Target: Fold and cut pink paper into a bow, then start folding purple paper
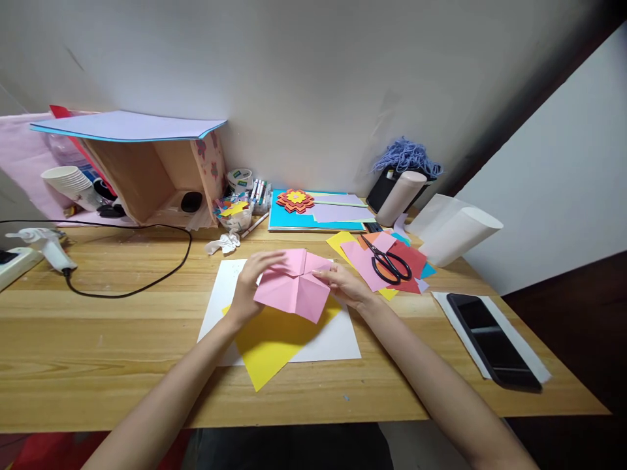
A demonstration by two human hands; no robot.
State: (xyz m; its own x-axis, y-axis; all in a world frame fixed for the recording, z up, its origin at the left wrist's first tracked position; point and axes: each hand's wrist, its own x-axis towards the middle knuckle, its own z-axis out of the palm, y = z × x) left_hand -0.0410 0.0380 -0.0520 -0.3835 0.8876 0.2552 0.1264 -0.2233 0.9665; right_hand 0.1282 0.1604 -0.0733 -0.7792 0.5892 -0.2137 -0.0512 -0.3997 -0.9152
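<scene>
Clock centred on the pink paper (294, 297), 12 pointing away from you.

Pink paper: up between your two hands, above the worktop (122, 356), creases meeting near its middle. Your right hand (343, 284) is on its 3 o'clock side, grip clamped on the edge, thumb on top. Your left hand (249, 282) is on the 9 o'clock side, fingers reaching over the far-left part; they blur, so I cannot tell whether that grip is pinched or just resting.

Under the pink paper: a yellow sheet (264, 356), one corner pointing to about 7, lying on a white sheet (337, 349).

Between 2 and 3 o'clock: black-handled scissors (392, 266) atop loose coloured paper pieces (360, 260). Farther on that line, a white paper roll (458, 238) stands. Between 3 and 4, near the worktop's edge: a dark phone (490, 339).

At 12: a layered paper flower (296, 200) on a blue sheet (287, 220). Around 10: crumpled tissue (225, 244). Near 11: a bowl of paper scraps (236, 222). Just past 9, well apart from you: a glue gun (46, 248), black cord looping your way.
</scene>
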